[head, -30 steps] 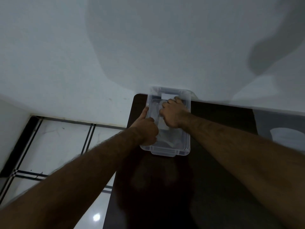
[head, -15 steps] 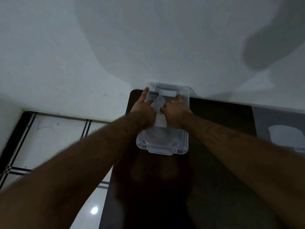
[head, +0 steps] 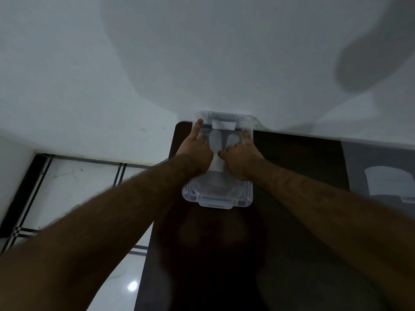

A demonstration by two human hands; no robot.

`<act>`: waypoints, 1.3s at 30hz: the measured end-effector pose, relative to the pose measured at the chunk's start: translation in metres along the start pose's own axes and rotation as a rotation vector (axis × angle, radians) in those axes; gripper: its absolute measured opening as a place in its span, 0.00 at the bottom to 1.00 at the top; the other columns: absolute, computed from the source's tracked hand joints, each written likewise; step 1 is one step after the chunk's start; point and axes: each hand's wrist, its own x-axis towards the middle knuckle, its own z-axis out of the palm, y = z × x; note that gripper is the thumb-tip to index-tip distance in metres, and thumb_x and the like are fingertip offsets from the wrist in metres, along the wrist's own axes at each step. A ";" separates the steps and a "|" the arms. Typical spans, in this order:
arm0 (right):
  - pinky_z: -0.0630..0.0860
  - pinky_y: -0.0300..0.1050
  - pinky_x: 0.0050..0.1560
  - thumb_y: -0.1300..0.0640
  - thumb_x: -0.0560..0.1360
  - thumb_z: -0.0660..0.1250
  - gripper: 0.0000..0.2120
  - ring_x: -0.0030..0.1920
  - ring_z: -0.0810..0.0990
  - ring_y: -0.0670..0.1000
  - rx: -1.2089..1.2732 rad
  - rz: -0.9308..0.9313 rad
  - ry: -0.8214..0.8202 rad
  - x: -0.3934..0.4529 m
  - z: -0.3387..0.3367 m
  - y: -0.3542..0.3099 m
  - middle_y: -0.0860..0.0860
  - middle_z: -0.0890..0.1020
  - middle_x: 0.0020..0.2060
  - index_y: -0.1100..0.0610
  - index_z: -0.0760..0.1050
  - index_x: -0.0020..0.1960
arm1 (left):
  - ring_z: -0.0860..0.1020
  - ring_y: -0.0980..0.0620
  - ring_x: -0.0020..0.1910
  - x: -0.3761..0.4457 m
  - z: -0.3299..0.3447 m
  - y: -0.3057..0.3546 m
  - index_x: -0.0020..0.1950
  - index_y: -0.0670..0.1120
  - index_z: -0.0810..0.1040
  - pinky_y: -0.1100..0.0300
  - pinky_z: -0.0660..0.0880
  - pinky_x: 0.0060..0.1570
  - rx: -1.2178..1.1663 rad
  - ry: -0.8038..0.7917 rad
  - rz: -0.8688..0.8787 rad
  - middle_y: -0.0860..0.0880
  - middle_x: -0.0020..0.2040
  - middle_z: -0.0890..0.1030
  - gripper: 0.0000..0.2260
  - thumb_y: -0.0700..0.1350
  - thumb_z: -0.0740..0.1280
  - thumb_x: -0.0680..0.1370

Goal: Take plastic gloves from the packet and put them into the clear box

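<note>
A clear box (head: 216, 200) stands on a dark table (head: 292, 176), its far end against the white wall. Inside it lies a pale plastic glove (head: 215, 142), spread flat with its fingers pointing to the far end. My left hand (head: 197, 151) rests over the box's left side, index finger stretched along the rim, the other fingers curled on the glove. My right hand (head: 241, 157) is over the right side with its fingers curled on the glove's other edge. The hands hide the glove's lower part.
A white label (head: 224, 125) sits at the box's far end. At the right edge a pale packet-like object (head: 388, 180) lies on a grey surface. Left of the table the tiled floor (head: 78, 187) drops away below.
Both hands slid from the middle of the box toward its far end. The glove now lies spread out between them, and the left index finger has stretched out along the rim.
</note>
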 end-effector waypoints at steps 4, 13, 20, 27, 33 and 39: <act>0.38 0.77 0.80 0.46 0.82 0.63 0.20 0.72 0.77 0.58 -0.086 0.050 0.011 0.002 -0.009 0.015 0.54 0.84 0.65 0.52 0.76 0.71 | 0.74 0.44 0.77 -0.011 0.002 0.017 0.62 0.51 0.85 0.27 0.38 0.80 -0.105 0.100 0.104 0.49 0.61 0.87 0.15 0.52 0.61 0.85; 0.37 0.77 0.79 0.47 0.84 0.61 0.13 0.66 0.80 0.55 -0.129 0.010 -0.001 0.001 -0.024 0.018 0.50 0.86 0.55 0.49 0.83 0.57 | 0.76 0.44 0.72 -0.026 0.004 0.026 0.68 0.52 0.81 0.27 0.38 0.79 -0.217 0.024 0.124 0.50 0.62 0.85 0.15 0.51 0.62 0.84; 0.42 0.75 0.80 0.49 0.85 0.62 0.11 0.68 0.78 0.56 -0.094 -0.194 -0.189 -0.017 -0.021 -0.001 0.50 0.83 0.55 0.48 0.81 0.61 | 0.71 0.43 0.79 -0.033 0.007 0.024 0.75 0.53 0.77 0.31 0.34 0.79 -0.230 -0.226 0.176 0.47 0.72 0.80 0.18 0.53 0.65 0.85; 0.45 0.72 0.81 0.47 0.85 0.62 0.15 0.73 0.75 0.57 -0.143 -0.220 -0.282 -0.026 -0.025 -0.014 0.51 0.81 0.65 0.48 0.78 0.69 | 0.72 0.43 0.78 -0.030 -0.007 0.021 0.74 0.52 0.78 0.30 0.39 0.82 -0.175 -0.236 0.179 0.47 0.72 0.80 0.16 0.51 0.63 0.86; 0.36 0.68 0.81 0.46 0.86 0.62 0.22 0.81 0.66 0.56 -0.118 -0.169 -0.453 -0.026 -0.017 -0.031 0.52 0.76 0.76 0.49 0.72 0.78 | 0.60 0.44 0.85 -0.030 -0.013 0.022 0.79 0.49 0.71 0.33 0.36 0.82 -0.175 -0.347 0.170 0.45 0.80 0.72 0.21 0.51 0.64 0.87; 0.45 0.69 0.82 0.50 0.85 0.64 0.16 0.76 0.74 0.57 -0.114 -0.192 -0.333 -0.043 -0.030 -0.033 0.52 0.81 0.69 0.50 0.78 0.72 | 0.72 0.45 0.77 -0.036 -0.012 0.018 0.70 0.51 0.80 0.32 0.39 0.82 -0.194 -0.215 0.171 0.48 0.70 0.81 0.13 0.48 0.63 0.86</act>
